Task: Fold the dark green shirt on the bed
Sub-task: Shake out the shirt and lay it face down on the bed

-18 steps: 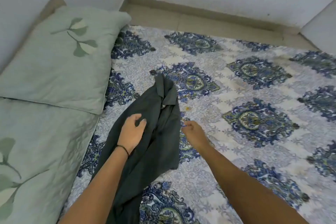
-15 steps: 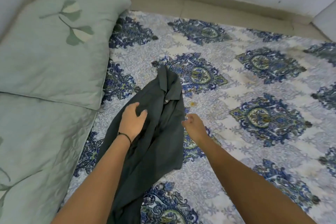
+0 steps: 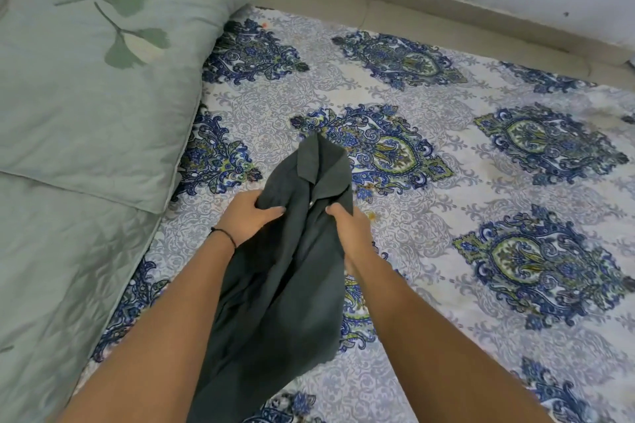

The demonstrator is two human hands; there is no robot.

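Observation:
The dark green shirt point(image 3: 285, 299) lies bunched lengthwise on the bed point(image 3: 446, 203), which has a blue and white patterned sheet. Its collar points away from me and its hem trails toward me between my forearms. My left hand point(image 3: 245, 216) grips the cloth just below the collar on the left side. My right hand point(image 3: 347, 221) grips the shirt's right edge at about the same height. A small button shows between the two hands. The lower part of the shirt runs out of the bottom of the view.
A pale green pillow point(image 3: 99, 79) with a leaf print lies at the left, over a matching quilted cover point(image 3: 58, 278). A beige ledge point(image 3: 429, 17) and white wall run along the far side of the bed.
Both hands have closed on the shirt near the collar. Before, my left hand lay flat on it and my right hand rested beside its edge. The view has tilted nearer.

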